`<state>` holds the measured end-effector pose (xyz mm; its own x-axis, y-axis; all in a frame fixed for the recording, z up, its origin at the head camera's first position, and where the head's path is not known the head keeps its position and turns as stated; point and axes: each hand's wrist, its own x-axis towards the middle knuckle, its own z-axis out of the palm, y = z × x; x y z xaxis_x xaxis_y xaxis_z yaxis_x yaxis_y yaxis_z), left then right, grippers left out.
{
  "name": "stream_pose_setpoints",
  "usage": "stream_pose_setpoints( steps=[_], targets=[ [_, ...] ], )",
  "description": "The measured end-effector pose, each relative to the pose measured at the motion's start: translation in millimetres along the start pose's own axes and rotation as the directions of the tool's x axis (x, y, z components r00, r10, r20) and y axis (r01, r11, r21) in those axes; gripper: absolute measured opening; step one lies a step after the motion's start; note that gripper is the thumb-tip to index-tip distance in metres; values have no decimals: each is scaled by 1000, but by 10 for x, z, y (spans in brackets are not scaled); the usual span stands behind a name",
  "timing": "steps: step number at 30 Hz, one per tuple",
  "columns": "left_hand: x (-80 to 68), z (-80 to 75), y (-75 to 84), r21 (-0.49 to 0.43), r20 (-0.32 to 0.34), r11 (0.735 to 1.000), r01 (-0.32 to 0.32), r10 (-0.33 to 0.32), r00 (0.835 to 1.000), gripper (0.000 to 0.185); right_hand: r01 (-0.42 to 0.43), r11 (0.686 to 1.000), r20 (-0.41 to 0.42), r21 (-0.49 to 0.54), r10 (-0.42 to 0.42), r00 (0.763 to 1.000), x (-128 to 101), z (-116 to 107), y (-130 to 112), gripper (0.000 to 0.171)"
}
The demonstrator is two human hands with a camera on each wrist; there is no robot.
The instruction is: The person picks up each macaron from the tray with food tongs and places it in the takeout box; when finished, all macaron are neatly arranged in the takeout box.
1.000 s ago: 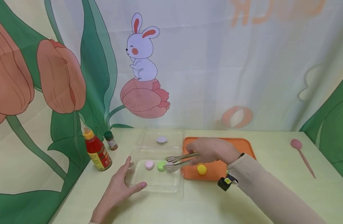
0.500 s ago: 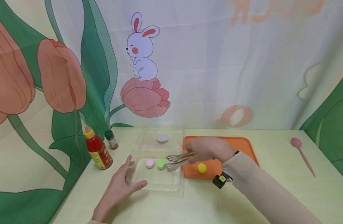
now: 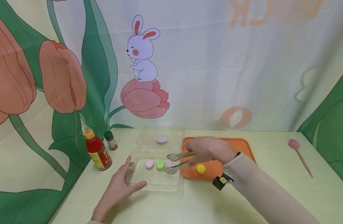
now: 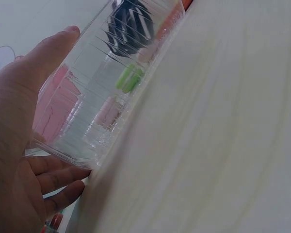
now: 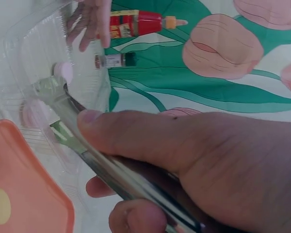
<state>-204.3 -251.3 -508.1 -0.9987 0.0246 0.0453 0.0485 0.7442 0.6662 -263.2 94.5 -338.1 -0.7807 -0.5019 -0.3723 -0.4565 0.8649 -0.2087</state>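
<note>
While staring at the rightmost pale pink macaron (image 3: 170, 164), gotta mention the space around it first. Compared with half a second ago, now showing more clearly between the tips of the metal tongs (image 5: 114, 170), visibly farther apart than before. Probably means just let go of and resting in the clear plastic clamshell (image 3: 151, 182), at the right end of a row of three. Would call that placement pretty much done, going by looks alone.

As for the grip: spread at the tips, apparently not pinching anything. Can't tell whether touching the macaron's near side. Note the right hand (image 3: 209, 150) too, curled round the tongs, thumb against the metal.

Going outward, see the green macaron (image 3: 160, 165) next in line, then the leftmost pink macaron (image 3: 149, 164). At the clamshell's left end, find the left hand (image 3: 121, 183), wide apart between thumb and fingers, seemingly touching the plastic at the corner rather than clutching it. Just right of the clamshell, notice the orange tray (image 3: 241, 144), bearing a yellow macaron (image 3: 200, 169). Farther out, spot a red squeeze sauce bottle (image 3: 97, 151) and a green-capped spice jar (image 3: 111, 141) at left, plus a pink spoon (image 3: 294, 144) far right.
</note>
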Motion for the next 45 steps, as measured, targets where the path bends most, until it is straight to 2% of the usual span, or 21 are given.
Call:
stream_pose_setpoints(
  steps=[6, 10, 13, 17, 25, 29, 34, 38, 45],
  targets=[
    [0, -27, -16, 4, -9, 1000, -11, 11, 1000, 124, 83, 996, -80, 35, -80, 994, -159, -31, 146, 36],
    [-1, -25, -33, -2, -14, 1000, -19, 19, 1000, 124, 122, 989, -156, 87, -108, 982, -318, -9, 303, 48],
    [2, -12, -48, -5, -21, 999, -35, 35, 999, 124, 120, 982, -211, 146, -88, 974, -449, 36, 443, 65],
    [6, 5, -59, -6, -25, 999, -41, 41, 999, 124, 116, 971, -313, 211, -46, 949, -608, 145, 669, 74],
    [0, 0, -53, -10, -19, 1000, -26, 26, 999, 124, 156, 933, -492, 323, 25, 870, -842, 525, 1128, 64],
    [-11, -6, -40, -18, -12, 1000, -16, 16, 1000, 123, 172, 917, -539, 359, 54, 841, -918, 791, 1320, 55],
    [-30, -19, -32, -23, 4, 1000, 3, -3, 1000, 123, 213, 913, -584, 347, 33, 811, -935, 1218, 1459, 43],
    [-31, -7, -45, -15, 1, 1000, 13, -13, 1000, 123, 174, 903, -584, 393, 99, 805, -939, 1495, 1441, 40],
    [5, 7, -24, -15, -17, 1000, 1, -2, 1000, 124, 93, 856, -512, 509, 214, 832, -918, 1679, 1292, 50]
  ],
)
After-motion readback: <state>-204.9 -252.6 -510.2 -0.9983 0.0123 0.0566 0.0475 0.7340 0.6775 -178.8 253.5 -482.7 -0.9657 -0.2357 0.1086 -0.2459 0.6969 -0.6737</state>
